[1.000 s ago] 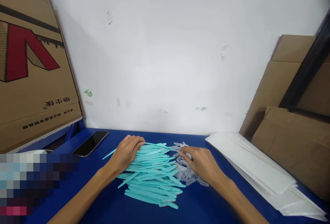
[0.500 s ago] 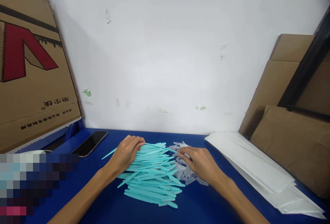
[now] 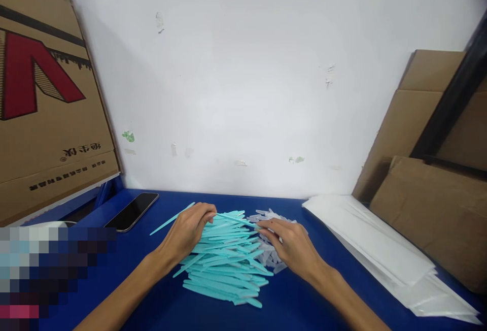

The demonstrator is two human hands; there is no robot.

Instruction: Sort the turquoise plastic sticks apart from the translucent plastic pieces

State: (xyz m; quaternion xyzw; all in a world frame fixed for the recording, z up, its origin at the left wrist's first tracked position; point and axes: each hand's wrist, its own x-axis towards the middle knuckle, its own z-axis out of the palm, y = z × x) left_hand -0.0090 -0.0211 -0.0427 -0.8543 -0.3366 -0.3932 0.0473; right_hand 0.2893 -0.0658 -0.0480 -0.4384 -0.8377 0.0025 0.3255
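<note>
A thin turquoise stick, which looks like an eyebrow razor (image 3: 236,219), spans the gap between my two hands. My left hand (image 3: 193,224) pinches its left end, fingers closed. At its right end, the fingertips of my right hand (image 3: 291,243) are closed; a small clear piece may be there, but it is too small to make out. Below lies a heap of similar turquoise razors (image 3: 226,262), mostly lying crosswise. Small clear plastic caps (image 3: 269,257) are piled to its right, partly hidden under my right hand. One separate razor (image 3: 163,225) lies left of my left hand.
A phone (image 3: 133,211) lies on the blue table (image 3: 148,300) at the left. White sheets or bags (image 3: 380,239) are stacked at the right. Cardboard boxes stand on both sides, a printed box (image 3: 49,87) and a plain box (image 3: 433,219). A white wall (image 3: 243,77) closes the back.
My right hand has shifted slightly left along the razor, its fingertips closer to my left hand. My left hand has moved slightly right, baring more of the separate razor.
</note>
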